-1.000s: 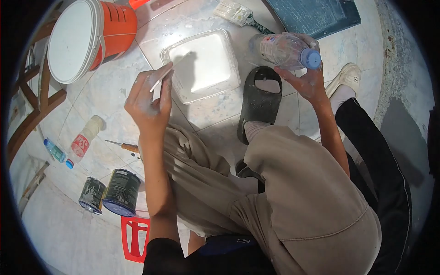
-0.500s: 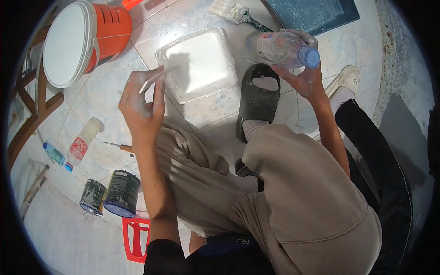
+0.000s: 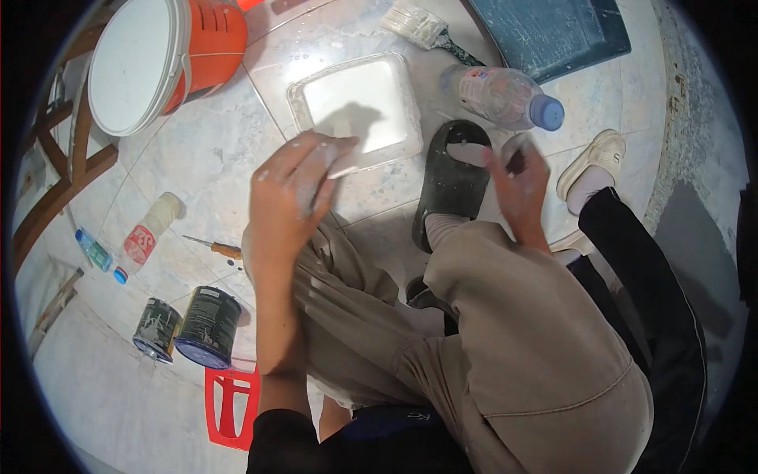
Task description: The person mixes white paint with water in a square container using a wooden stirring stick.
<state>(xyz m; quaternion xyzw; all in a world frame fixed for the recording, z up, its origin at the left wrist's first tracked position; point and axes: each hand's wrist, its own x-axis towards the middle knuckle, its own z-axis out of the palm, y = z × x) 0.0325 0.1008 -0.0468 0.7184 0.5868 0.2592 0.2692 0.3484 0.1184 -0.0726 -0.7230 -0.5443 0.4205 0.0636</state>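
Observation:
My left hand (image 3: 298, 183) is over the near edge of a square plastic tub (image 3: 417, 130) of white liquid. Its fingers are pinched around a thin white stick (image 3: 344, 163), mostly hidden by the hand. My right hand (image 3: 523, 186) is a little blurred above the floor, beside a black slide sandal (image 3: 454, 175). Its thumb and curled fingers are apart, with nothing visible held. A clear plastic bottle (image 3: 499, 95) with a blue cap stands just beyond that hand, untouched.
A white-lidded orange bucket (image 3: 209, 51) stands at far left. A paintbrush (image 3: 418, 28) and blue paint tray (image 3: 564, 35) lie at the back. Two paint cans (image 3: 207, 328), a screwdriver (image 3: 221, 250) and a red-labelled bottle (image 3: 146, 237) are at left. Another person's shoe (image 3: 594, 162) is at right.
My right hand has let go of the clear bottle and drawn back toward me. My left hand has moved right with the stick, nearer the tub. The view has shifted slightly.

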